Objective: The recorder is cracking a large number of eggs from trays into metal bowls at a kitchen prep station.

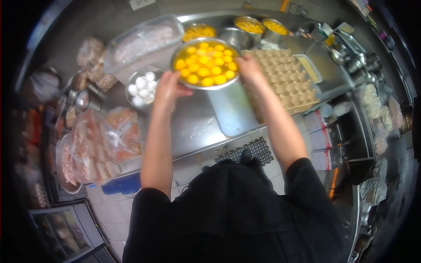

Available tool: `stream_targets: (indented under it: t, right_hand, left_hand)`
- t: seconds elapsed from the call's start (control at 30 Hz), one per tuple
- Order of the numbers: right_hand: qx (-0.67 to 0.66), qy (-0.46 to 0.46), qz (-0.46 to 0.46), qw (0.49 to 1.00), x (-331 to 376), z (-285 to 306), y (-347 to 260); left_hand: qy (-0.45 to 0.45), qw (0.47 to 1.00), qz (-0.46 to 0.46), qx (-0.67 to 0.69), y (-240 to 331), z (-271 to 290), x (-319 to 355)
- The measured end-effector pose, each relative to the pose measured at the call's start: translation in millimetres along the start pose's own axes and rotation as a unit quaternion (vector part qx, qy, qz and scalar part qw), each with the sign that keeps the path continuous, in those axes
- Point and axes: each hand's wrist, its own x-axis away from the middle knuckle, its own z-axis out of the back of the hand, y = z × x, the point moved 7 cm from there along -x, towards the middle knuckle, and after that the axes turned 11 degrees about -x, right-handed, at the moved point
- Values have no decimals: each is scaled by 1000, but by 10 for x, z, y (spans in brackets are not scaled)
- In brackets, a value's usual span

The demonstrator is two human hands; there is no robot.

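Observation:
A metal bowl (pixel 184 49) full of cracked raw eggs with several whole yolks sits at the middle of the steel counter (pixel 195 127). My left hand (pixel 168 87) grips its left rim. My right hand (pixel 249 68) grips its right rim. A stack of empty cardboard egg trays (pixel 287 79) lies just right of the bowl, under my right wrist. A smaller metal bowl with whole white eggs (pixel 142 87) stands just left of my left hand.
Behind the bowl stand three metal containers of yolks (pixel 198 30) (pixel 249 25) (pixel 275 27) and an empty metal pot (pixel 236 37). A clear lidded tub (pixel 140 41) sits back left. Bags of meat (pixel 105 142) crowd the left counter. Utensils and packets fill the right side.

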Motion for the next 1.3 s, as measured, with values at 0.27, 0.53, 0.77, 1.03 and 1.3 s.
stream_targets:
  t: [0.27, 0.53, 0.77, 1.03, 1.3]
  right_hand:
    - [-75, -4, 34, 997, -801, 591, -173]
    - [-122, -21, 37, 992, -1654, 1211, -285]
    - [-85, -20, 38, 995, -2383, 1535, -187]
    - [-92, -34, 51, 994, -3112, 1690, 302]
    - [-45, -19, 47, 998, -3297, 1689, 473]
  left_hand:
    - [-48, 999, 2, 23, 333, -694, -650]
    - [-60, 997, -15, 53, 550, -1407, -1218]
    - [141, 972, 18, -188, -767, -1132, -1124]
    - [282, 839, -145, -441, -1383, -1737, -53]
    - [268, 831, -131, -469, -1403, -1773, -55]
